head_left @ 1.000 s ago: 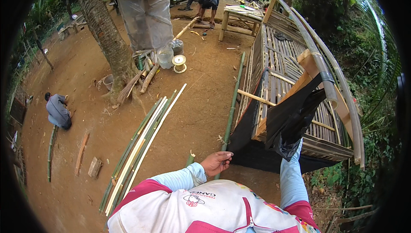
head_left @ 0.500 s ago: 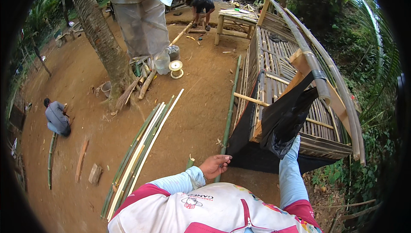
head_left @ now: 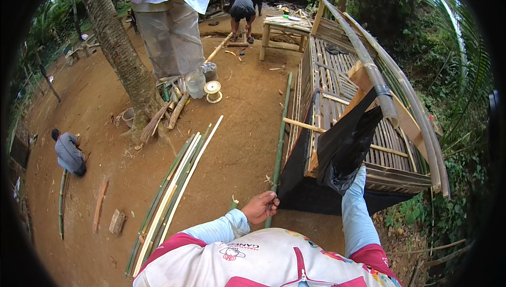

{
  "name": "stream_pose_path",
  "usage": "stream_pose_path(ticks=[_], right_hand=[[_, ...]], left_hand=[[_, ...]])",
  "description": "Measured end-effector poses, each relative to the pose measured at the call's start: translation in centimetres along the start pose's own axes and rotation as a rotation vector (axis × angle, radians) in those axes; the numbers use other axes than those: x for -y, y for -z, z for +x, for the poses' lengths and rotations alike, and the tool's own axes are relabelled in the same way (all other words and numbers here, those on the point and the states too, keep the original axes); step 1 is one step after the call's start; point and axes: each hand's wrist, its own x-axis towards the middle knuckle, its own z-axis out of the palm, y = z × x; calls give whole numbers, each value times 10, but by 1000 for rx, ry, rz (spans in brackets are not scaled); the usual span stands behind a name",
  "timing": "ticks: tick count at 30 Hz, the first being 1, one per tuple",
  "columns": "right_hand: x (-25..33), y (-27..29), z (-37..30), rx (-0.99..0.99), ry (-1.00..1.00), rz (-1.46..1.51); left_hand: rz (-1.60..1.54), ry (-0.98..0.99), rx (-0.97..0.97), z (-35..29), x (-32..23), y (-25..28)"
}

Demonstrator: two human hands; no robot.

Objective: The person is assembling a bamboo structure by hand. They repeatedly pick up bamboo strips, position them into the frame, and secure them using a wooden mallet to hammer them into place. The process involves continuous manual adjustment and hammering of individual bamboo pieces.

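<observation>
My left hand [head_left: 261, 206] is closed, its fingers pinched at the left corner of a black plastic sheet [head_left: 298, 181]. The sheet stretches along the near end of a slatted bamboo and wood frame [head_left: 329, 65], and a loose, crumpled part of it hangs over the frame's near corner. My right forearm [head_left: 358, 210] reaches up to the sheet's underside. The right hand is almost wholly hidden behind the sheet and the slats, so its fingers do not show.
A green bamboo pole [head_left: 279, 150] lies left of the frame. Split bamboo strips [head_left: 182, 187] lie further left, near a wooden spool [head_left: 213, 92] and a tree trunk [head_left: 113, 44]. One person [head_left: 70, 152] crouches at left; another [head_left: 243, 10] bends over at the back.
My left hand has shifted slightly left and down with the sheet's corner. At the back, a standing person now shows more clearly beside the bending one. The view has shifted a little.
</observation>
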Motion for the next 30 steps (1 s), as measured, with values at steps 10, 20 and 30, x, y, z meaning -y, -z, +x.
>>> stream_pose_path(ticks=[10,20,30], right_hand=[[-11,19,9,27,135,-237],[3,-3,-5,-1,-70,80],[-22,50,32,46,219,-364]], left_hand=[[213,-24,-67,3,4,-6],[530,-50,-157,0,2,-17],[182,13,-66,0,4,-8]])
